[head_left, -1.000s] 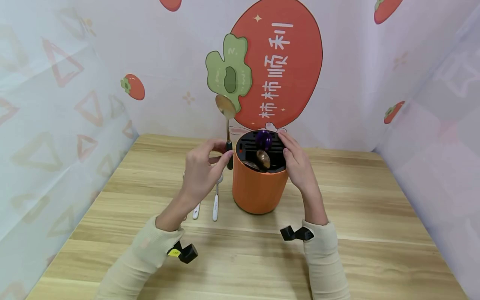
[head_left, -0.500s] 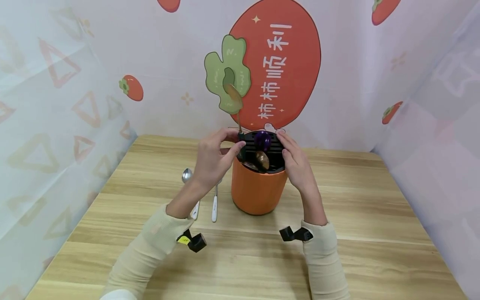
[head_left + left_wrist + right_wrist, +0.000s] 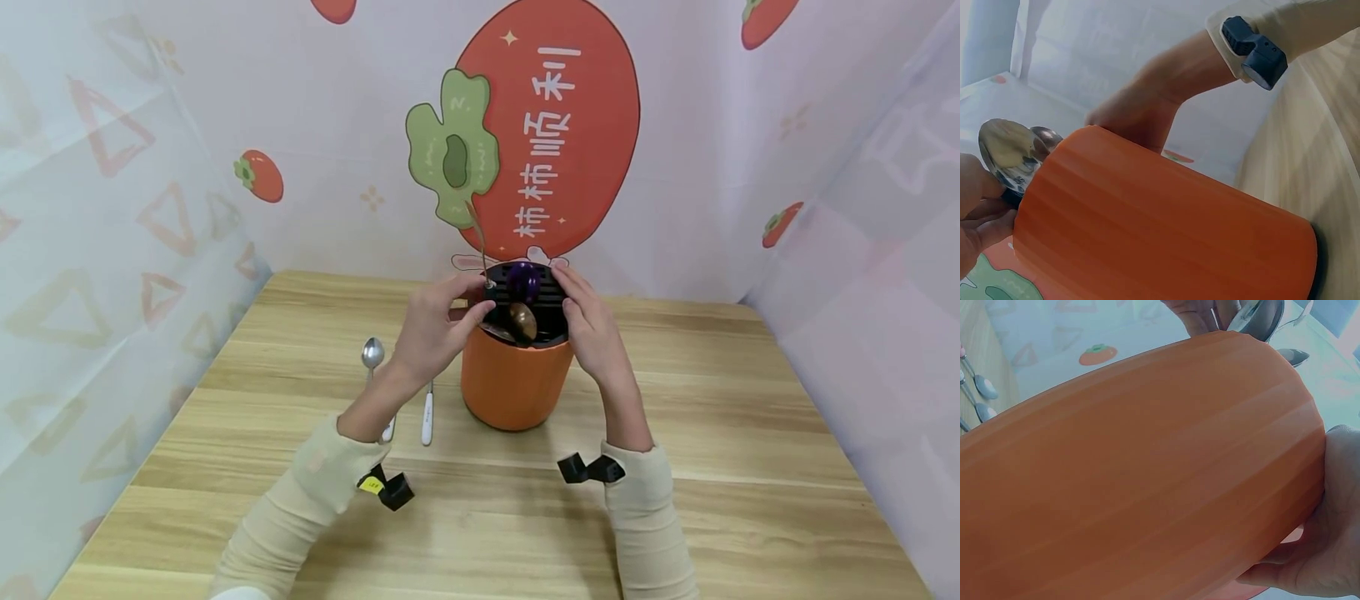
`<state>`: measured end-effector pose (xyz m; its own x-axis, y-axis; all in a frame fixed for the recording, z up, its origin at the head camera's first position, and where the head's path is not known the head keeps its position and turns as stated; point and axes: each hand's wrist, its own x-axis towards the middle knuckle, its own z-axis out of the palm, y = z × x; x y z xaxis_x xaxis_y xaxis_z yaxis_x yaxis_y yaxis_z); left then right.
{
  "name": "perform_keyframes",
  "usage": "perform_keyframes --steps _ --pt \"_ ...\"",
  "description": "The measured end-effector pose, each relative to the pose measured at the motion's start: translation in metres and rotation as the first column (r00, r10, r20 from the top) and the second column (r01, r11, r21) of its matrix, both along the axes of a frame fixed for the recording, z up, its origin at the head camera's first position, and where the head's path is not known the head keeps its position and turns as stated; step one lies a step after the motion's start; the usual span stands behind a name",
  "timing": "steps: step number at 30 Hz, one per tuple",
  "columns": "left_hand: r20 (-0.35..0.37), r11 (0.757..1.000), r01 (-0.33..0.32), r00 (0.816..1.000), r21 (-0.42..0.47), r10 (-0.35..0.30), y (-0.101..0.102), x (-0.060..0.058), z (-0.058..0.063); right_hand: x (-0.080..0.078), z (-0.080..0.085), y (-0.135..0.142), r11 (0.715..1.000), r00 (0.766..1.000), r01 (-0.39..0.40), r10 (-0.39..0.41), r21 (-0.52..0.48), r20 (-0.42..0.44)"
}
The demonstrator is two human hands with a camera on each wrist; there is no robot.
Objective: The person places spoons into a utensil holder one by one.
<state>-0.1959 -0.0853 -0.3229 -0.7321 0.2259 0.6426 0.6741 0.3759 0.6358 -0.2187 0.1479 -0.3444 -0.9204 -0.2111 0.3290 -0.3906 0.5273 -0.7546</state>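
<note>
In the head view an orange ribbed utensil holder (image 3: 513,387) with a black slotted top stands upright on the table. My left hand (image 3: 438,321) pinches the dark handle of a gold spoon (image 3: 482,246) between thumb and fingers at the holder's left rim. That spoon's bowl points up and shows nearly edge-on; its handle end is hidden. On the opposite side, my right hand (image 3: 592,325) holds the rim, with its thumb and fingers also visible against the holder wall (image 3: 1147,462) in the right wrist view. A shiny purple utensil head (image 3: 523,282) and a copper-coloured spoon (image 3: 523,321) stick out of the top.
Left of the holder, a silver spoon (image 3: 372,352) and another white-handled utensil (image 3: 427,419) lie on the wooden table (image 3: 712,400), partly covered by the left arm. A printed cloth (image 3: 330,233) hangs behind the table, with more cloth along both sides.
My left hand has carried the gold spoon rightward from beside the holder to its left rim, and the spoon has turned edge-on and sunk lower. The right hand stays on the rim.
</note>
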Motion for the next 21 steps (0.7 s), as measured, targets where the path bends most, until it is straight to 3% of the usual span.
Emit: perform_keyframes --steps 11,21 --pt "0.033 1.000 -0.013 0.999 -0.014 0.014 -0.0028 -0.0004 -0.0018 -0.0009 -0.0009 0.0001 1.000 1.000 -0.003 0.004 0.003 -0.010" --pt "-0.060 0.985 -0.035 0.998 -0.171 0.025 -0.0081 -0.0001 0.0001 -0.0028 -0.0020 0.0003 1.000 1.000 -0.004 0.004 0.000 -0.018"
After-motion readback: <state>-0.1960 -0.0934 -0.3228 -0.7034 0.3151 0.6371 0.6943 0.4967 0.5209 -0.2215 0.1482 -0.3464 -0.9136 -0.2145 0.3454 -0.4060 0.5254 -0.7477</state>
